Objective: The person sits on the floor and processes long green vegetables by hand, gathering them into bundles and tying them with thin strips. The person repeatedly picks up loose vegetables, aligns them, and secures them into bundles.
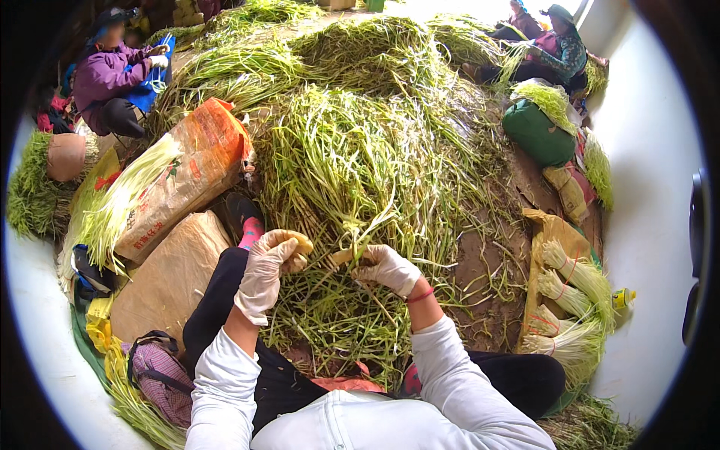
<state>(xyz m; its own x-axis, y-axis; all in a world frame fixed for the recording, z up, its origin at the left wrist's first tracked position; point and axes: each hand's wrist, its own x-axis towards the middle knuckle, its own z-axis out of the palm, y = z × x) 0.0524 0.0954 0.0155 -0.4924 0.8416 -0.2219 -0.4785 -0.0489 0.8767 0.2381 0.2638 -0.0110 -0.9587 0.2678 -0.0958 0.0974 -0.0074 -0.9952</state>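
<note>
Both my hands wear thin pale gloves and are raised over a large heap of long green leafy stalks (349, 163). My left hand (273, 267) has its fingers curled, with a yellowish tip at the fingers; whether it holds anything cannot be told. My right hand (385, 269) grips a green stalk (360, 239) whose leaves spread upward in front of it. The two hands are apart. Loose peeled leaves and stalks (337, 315) lie between my legs, below the hands.
Pale stalks (135, 191) lie on an orange-and-tan woven sack (191, 174) at left, beside a tan bundle (163, 270). Tied pale bundles (568, 315) lie at right near a white wall (647, 169) and a yellow bottle (623, 298). Co-workers sit at upper left (109, 79) and upper right (557, 53).
</note>
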